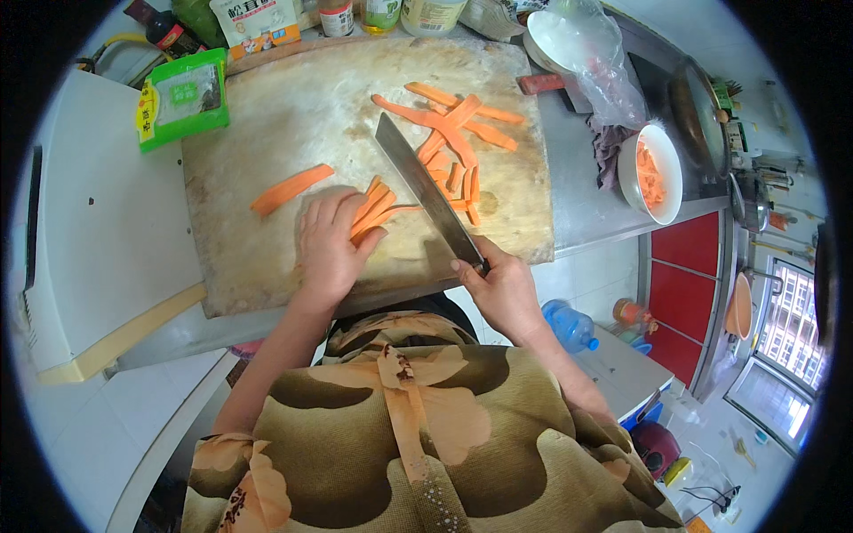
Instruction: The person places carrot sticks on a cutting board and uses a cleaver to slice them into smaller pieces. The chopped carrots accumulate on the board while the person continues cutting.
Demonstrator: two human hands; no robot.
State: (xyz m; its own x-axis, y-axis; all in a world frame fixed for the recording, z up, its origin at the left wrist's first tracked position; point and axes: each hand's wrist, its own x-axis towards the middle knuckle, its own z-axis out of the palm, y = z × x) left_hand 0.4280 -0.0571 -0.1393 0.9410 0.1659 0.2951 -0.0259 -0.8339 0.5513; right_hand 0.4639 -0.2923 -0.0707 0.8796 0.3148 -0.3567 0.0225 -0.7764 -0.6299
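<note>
A large wooden cutting board [266,133] lies before me. My right hand [503,286] grips the handle of a kitchen knife [426,190], its blade slanting up to the left over the board. Curled fingers of my left hand [336,243] rest on a small bundle of carrot slices [373,208]. One flat carrot slice [293,190] lies apart, just above and left of that hand. To the right of the blade is a loose heap of long carrot slices [460,130], with shorter carrot pieces [456,178] below it. The blade partly hides some pieces.
A white bowl [670,170] with orange shreds stands on the metal counter at right, near a dark cloth [605,150]. A green food packet [183,100] overlaps the board's upper left corner. Bottles and jars [336,16] line the back. A red handle [541,83] lies by a plastic bag [610,73].
</note>
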